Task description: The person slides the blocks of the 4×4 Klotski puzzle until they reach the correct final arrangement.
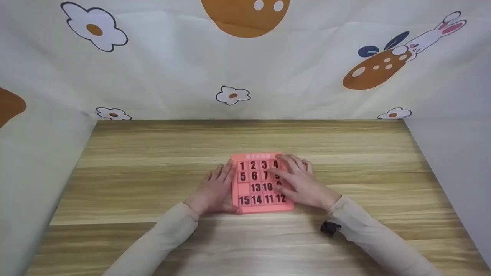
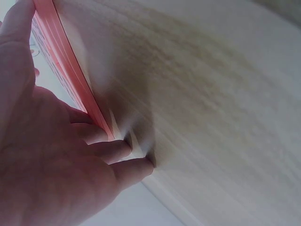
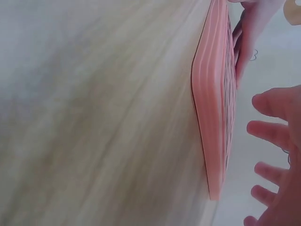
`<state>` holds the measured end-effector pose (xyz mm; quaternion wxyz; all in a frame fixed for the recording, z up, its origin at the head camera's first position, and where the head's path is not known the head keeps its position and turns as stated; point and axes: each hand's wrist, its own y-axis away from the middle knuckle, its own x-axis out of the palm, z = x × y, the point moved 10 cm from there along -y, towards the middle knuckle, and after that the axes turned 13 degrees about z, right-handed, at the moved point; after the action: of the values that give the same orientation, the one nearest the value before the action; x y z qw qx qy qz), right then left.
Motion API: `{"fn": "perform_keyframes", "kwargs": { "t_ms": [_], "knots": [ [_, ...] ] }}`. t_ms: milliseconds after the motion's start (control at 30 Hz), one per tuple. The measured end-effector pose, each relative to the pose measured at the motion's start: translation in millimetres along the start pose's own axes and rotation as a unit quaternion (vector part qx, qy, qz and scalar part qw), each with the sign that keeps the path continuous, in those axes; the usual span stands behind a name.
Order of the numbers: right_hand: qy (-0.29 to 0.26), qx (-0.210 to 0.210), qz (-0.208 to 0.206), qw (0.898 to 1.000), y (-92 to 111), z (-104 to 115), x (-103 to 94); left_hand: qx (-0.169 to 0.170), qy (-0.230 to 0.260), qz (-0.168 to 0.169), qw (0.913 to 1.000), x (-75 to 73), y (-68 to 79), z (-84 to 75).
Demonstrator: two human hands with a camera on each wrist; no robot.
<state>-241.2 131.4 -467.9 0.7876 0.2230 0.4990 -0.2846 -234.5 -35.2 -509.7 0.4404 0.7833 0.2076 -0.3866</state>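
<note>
On a woodgrain tabletop (image 1: 153, 142), puzzle (image 1: 257, 182); behind, seemingly cloth (image 1: 172, 69).

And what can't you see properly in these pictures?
Head view: last tiles in rows two and three, partly covered by the right hand.
Head view: white title on the sliding number puzzle, small and blurred.
Right wrist view: the right hand, cut off by the right edge.
</note>
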Motion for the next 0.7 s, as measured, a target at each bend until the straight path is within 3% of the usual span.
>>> {"fn": "perform_keyframes", "kwargs": {
  "t_ms": [267, 533, 600, 700],
  "knots": [
    [0.035, -0.072, 0.029, 0.996, -3, 24, 11.5, -0.007, -0.001, 0.0, 1.0, 0.2, -1.8, 1.1],
    [0.077, -0.053, 0.11, 0.99, -18, 37, 30.9, -0.009, 0.004, 0.002, 1.0, 1.0, -2.2, 1.9],
    [0.077, -0.059, 0.105, 0.99, -17, 39, 29.3, -0.007, 0.006, 0.002, 1.0, 0.4, -1.5, 1.2],
    [0.061, -0.073, 0.05, 0.994, -14, 38, 13.7, -0.005, 0.012, 0.0, 0.9999, -0.5, -0.1, 0.8]
  ]
}}
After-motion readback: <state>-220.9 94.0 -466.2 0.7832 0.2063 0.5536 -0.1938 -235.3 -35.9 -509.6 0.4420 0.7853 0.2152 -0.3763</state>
